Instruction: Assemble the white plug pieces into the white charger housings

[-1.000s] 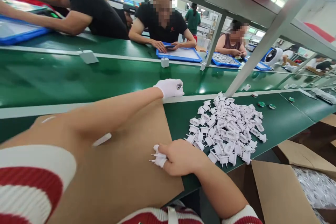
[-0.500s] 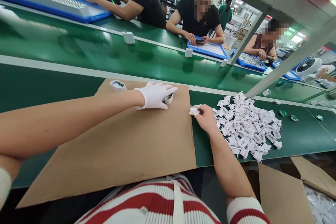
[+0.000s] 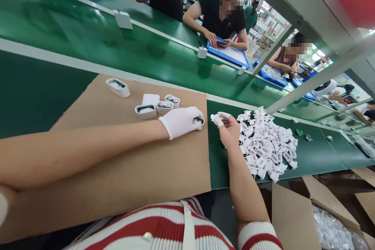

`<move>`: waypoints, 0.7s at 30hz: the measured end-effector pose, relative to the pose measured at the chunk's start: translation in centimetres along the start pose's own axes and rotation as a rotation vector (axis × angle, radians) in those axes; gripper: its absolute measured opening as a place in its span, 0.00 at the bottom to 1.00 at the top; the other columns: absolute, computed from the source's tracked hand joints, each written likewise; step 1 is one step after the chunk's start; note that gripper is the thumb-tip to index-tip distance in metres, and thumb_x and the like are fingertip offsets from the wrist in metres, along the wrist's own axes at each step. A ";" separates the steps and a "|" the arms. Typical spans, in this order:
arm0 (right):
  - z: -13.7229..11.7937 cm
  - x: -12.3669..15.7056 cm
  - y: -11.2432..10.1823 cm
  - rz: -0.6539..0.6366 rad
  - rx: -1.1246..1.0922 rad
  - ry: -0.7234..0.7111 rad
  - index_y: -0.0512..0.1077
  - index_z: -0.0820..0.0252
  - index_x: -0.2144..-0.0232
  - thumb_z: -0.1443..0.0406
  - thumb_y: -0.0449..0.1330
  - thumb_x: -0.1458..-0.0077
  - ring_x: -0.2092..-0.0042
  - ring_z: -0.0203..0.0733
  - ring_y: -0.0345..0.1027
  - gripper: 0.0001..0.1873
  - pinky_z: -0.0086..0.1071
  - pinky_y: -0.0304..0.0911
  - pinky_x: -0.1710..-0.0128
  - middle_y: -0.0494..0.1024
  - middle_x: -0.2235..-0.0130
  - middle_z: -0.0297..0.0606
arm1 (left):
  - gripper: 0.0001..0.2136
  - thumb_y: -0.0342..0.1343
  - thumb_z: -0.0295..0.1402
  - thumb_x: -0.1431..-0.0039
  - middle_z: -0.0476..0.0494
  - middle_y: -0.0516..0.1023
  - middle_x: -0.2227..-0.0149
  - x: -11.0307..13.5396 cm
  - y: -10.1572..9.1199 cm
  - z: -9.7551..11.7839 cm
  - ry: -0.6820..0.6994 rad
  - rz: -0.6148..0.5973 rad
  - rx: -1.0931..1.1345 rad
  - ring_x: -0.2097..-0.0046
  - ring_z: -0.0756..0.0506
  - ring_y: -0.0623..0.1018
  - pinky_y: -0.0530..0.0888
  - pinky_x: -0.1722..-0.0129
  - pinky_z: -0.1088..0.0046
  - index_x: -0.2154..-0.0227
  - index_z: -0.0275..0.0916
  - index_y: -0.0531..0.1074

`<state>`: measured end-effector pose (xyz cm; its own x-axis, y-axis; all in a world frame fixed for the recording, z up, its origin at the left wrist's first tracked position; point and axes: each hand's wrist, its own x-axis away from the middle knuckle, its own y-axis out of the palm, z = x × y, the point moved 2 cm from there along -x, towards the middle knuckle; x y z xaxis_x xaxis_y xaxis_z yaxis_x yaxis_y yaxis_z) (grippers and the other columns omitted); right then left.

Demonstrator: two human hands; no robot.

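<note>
My left hand (image 3: 182, 122), in a white glove, is closed around a white charger housing (image 3: 199, 121) with its open end showing parts inside. It rests over the cardboard near the right edge. My right hand (image 3: 230, 131) has white covers on some fingertips. Thumb and finger pinch a small white plastic piece (image 3: 215, 118), hard to tell apart from the covers. Beside that hand lies a pile of white plug pieces (image 3: 266, 144). Left of my gloved hand stand several open white housings (image 3: 145, 111) with green boards inside, and another housing (image 3: 118, 87) sits apart.
The cardboard sheet (image 3: 140, 164) lies on a green bench. Behind it runs a green belt (image 3: 164, 52) carrying white chargers (image 3: 202, 52). A slanted metal post (image 3: 304, 86) rises behind the pile. Small circuit boards (image 3: 299, 132) lie to the right. Co-workers sit opposite with blue trays (image 3: 228, 56).
My left hand was spread over a housing and is now closed on one, slightly lower and to the right. More housings are visible on the cardboard. The view has shifted; my right hand keeps its pinch.
</note>
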<state>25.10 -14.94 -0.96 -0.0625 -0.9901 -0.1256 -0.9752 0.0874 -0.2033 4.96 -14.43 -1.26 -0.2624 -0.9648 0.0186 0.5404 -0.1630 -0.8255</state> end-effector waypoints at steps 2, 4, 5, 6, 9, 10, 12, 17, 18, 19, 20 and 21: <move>-0.4 0.3 0.1 0.020 0.089 -0.097 0.79 0.56 0.56 0.54 0.66 0.44 0.59 0.41 0.74 0.17 0.36 0.72 0.56 0.82 0.57 0.38 | 0.16 0.60 0.44 0.45 0.46 0.84 0.54 0.7 1.3 -0.4 -0.005 0.057 0.205 0.52 0.39 0.81 0.75 0.49 0.64 0.56 0.44 0.80; -0.9 0.9 0.4 -0.025 0.195 -0.213 0.78 0.55 0.54 0.55 0.62 0.39 0.55 0.42 0.75 0.15 0.38 0.71 0.51 0.82 0.54 0.39 | 0.17 0.62 0.46 0.48 0.48 0.85 0.57 0.9 2.3 -1.0 -0.050 0.090 0.361 0.55 0.39 0.81 0.77 0.50 0.65 0.58 0.43 0.80; -1.2 1.1 0.7 -0.074 0.273 -0.270 0.78 0.54 0.53 0.56 0.60 0.37 0.53 0.43 0.74 0.14 0.39 0.71 0.48 0.81 0.53 0.40 | 0.18 0.64 0.47 0.49 0.48 0.85 0.58 1.0 2.6 -1.2 -0.078 0.100 0.410 0.56 0.39 0.82 0.77 0.51 0.64 0.59 0.43 0.80; -1.5 1.4 1.1 -0.129 0.365 -0.321 0.78 0.53 0.52 0.58 0.58 0.35 0.52 0.44 0.74 0.14 0.39 0.70 0.47 0.81 0.53 0.40 | 0.19 0.65 0.48 0.51 0.49 0.85 0.59 0.9 2.8 -1.4 -0.096 0.103 0.438 0.57 0.39 0.82 0.78 0.52 0.64 0.59 0.43 0.80; -1.9 2.0 2.0 -0.248 0.653 -0.406 0.77 0.53 0.51 0.65 0.53 0.33 0.48 0.48 0.71 0.15 0.41 0.68 0.45 0.80 0.54 0.42 | 0.20 0.68 0.50 0.55 0.49 0.85 0.63 0.6 3.2 -1.7 -0.095 0.098 0.473 0.60 0.40 0.82 0.78 0.54 0.64 0.62 0.44 0.80; -1.9 2.1 2.2 -0.267 0.725 -0.416 0.77 0.54 0.52 0.68 0.52 0.34 0.48 0.48 0.70 0.16 0.41 0.68 0.46 0.80 0.54 0.43 | 0.20 0.68 0.51 0.55 0.50 0.84 0.64 0.5 3.2 -1.7 -0.081 0.095 0.480 0.61 0.41 0.82 0.78 0.55 0.64 0.64 0.44 0.80; -2.0 2.1 2.5 -0.296 0.832 -0.429 0.77 0.55 0.54 0.72 0.51 0.36 0.48 0.50 0.68 0.17 0.40 0.67 0.47 0.78 0.55 0.44 | 0.19 0.67 0.52 0.54 0.49 0.84 0.65 0.4 3.3 -1.6 -0.054 0.093 0.491 0.62 0.42 0.82 0.78 0.56 0.65 0.66 0.44 0.79; -1.7 1.7 2.7 -0.327 0.908 -0.531 0.74 0.56 0.60 0.77 0.50 0.42 0.52 0.49 0.66 0.17 0.38 0.65 0.51 0.76 0.60 0.43 | 0.15 0.65 0.50 0.51 0.49 0.83 0.66 0.3 3.0 -1.2 -0.049 0.071 0.459 0.62 0.43 0.81 0.77 0.58 0.66 0.69 0.43 0.78; -1.6 1.7 2.8 -0.306 0.897 -0.569 0.73 0.56 0.63 0.77 0.50 0.43 0.54 0.49 0.66 0.16 0.37 0.65 0.53 0.74 0.62 0.42 | 0.15 0.64 0.49 0.51 0.49 0.83 0.66 0.4 2.8 -1.2 -0.046 0.065 0.457 0.62 0.43 0.81 0.77 0.57 0.66 0.69 0.43 0.78; -1.5 1.6 2.8 -0.278 0.882 -0.611 0.71 0.55 0.66 0.77 0.50 0.44 0.56 0.49 0.65 0.15 0.37 0.65 0.55 0.73 0.65 0.41 | 0.15 0.64 0.49 0.51 0.49 0.83 0.66 0.4 2.7 -1.2 -0.038 0.064 0.457 0.62 0.42 0.81 0.76 0.57 0.66 0.69 0.43 0.78; -1.4 1.6 2.8 -0.249 0.867 -0.654 0.69 0.55 0.68 0.78 0.50 0.45 0.58 0.48 0.65 0.14 0.37 0.64 0.57 0.72 0.66 0.40 | 0.15 0.64 0.49 0.50 0.49 0.83 0.66 0.4 2.7 -1.2 -0.030 0.064 0.459 0.62 0.42 0.80 0.76 0.57 0.65 0.69 0.42 0.78; -1.3 1.7 2.9 -0.222 0.852 -0.694 0.67 0.54 0.70 0.78 0.50 0.46 0.59 0.48 0.64 0.14 0.36 0.64 0.58 0.70 0.68 0.39 | 0.15 0.64 0.49 0.50 0.49 0.83 0.66 0.5 2.6 -1.2 -0.021 0.065 0.460 0.62 0.42 0.80 0.76 0.56 0.65 0.68 0.42 0.78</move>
<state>21.88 -16.48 -0.49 0.4861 -0.7406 -0.4640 -0.4698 0.2262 -0.8533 5.32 -15.10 -4.06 -0.2026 -0.9792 -0.0090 0.8551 -0.1724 -0.4890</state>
